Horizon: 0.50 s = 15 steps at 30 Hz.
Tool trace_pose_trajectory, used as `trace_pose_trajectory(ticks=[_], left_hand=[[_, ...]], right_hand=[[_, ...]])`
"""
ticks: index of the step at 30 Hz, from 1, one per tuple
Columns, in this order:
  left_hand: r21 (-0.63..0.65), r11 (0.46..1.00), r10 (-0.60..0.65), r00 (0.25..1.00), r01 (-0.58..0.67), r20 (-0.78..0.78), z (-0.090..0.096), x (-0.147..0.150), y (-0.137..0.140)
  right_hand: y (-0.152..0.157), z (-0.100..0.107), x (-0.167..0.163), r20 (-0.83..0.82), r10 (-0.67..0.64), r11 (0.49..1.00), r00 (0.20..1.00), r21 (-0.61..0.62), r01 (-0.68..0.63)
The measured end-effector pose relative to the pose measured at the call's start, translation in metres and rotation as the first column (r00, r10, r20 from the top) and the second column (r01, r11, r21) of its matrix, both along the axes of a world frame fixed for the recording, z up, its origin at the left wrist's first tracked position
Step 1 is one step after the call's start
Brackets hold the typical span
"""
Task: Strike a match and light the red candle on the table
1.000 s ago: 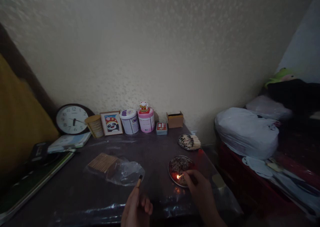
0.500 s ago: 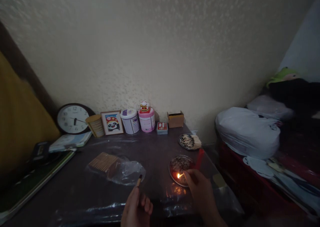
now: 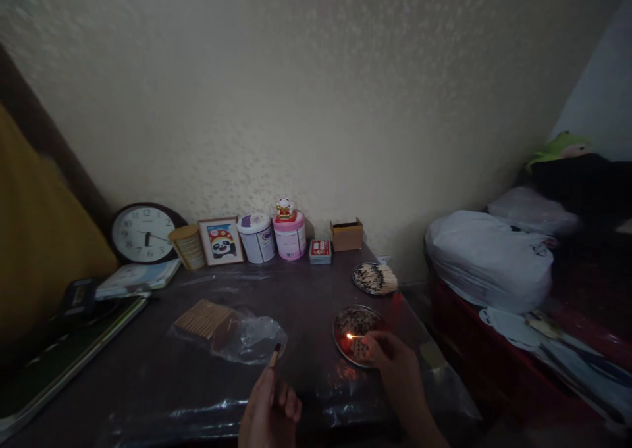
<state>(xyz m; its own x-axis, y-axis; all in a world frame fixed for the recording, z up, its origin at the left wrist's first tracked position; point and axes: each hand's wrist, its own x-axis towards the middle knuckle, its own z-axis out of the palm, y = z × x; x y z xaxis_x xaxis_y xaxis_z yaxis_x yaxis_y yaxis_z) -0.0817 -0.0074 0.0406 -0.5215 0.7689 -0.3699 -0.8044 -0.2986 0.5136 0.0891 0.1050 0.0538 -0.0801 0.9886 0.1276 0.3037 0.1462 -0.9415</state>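
Note:
My right hand [image 3: 397, 372] pinches a lit match [image 3: 356, 337], whose small flame burns over a round metal plate [image 3: 340, 345] holding dark burnt bits. My left hand [image 3: 270, 414], near the table's front edge, grips a small matchbox [image 3: 274, 355] between thumb and fingers, tilted upward. A second plate [image 3: 363, 285] piled with matchsticks sits farther back on the dark table [image 3: 148, 382].
A clear plastic bag with a block of matchsticks [image 3: 210, 321] lies left of centre. Along the wall stand a clock [image 3: 143, 234], a panda picture [image 3: 220, 241], two tins [image 3: 273, 237], a matchbox [image 3: 320, 251] and a cardboard box [image 3: 346, 235]. A white bag [image 3: 486, 258] rests at right.
My right hand has shifted the burning match slightly up and away over the plate; the flame has shrunk. My left hand with the matchbox has stayed nearly still.

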Motion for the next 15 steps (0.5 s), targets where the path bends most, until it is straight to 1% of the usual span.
trace_pose_trajectory(ticks=[8,13,15], left_hand=[[0.016,1.0,0.006,1.0,-0.005,-0.022,0.0038,0.0031,-0.0009],[-0.001,1.0,0.015,1.0,-0.015,-0.007,0.0016,0.0026,-0.0001],[0.01,1.0,0.014,1.0,-0.013,-0.007,0.0009,0.0024,-0.0004]], right_hand=[[-0.0015,-0.0051,-0.0025,0.028,0.002,1.0,1.0,0.023,-0.003],[-0.0018,-0.0075,-0.0051,0.056,0.011,0.999,0.998,0.045,-0.014],[-0.0009,-0.0078,-0.0058,0.07,0.008,0.999,0.998,0.053,-0.012]])
